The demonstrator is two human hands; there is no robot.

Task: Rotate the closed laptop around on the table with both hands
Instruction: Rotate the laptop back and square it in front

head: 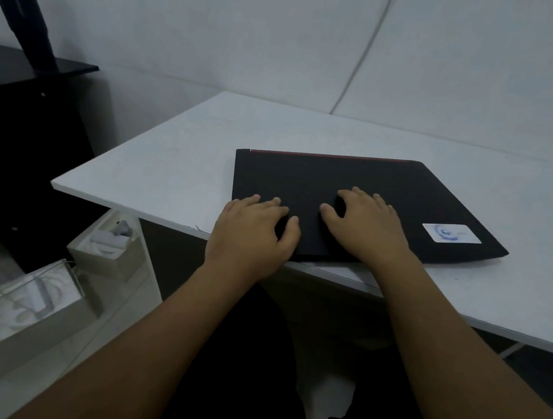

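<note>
A closed black laptop (408,190) lies flat on the white table (188,151), close to its near edge. A thin red strip runs along its far edge and a white sticker (451,233) sits near its right corner. My left hand (253,231) rests palm down on the laptop's near left corner, fingers spread over the lid. My right hand (366,224) lies palm down on the lid's middle, fingers apart and slightly arched. Both hands press on the lid; neither wraps around an edge.
The table's left corner (56,182) juts out towards a dark cabinet (18,131) with a black stand (24,18) on it. Clear plastic boxes (26,305) with clutter sit on the floor at lower left. A white wall stands behind the table.
</note>
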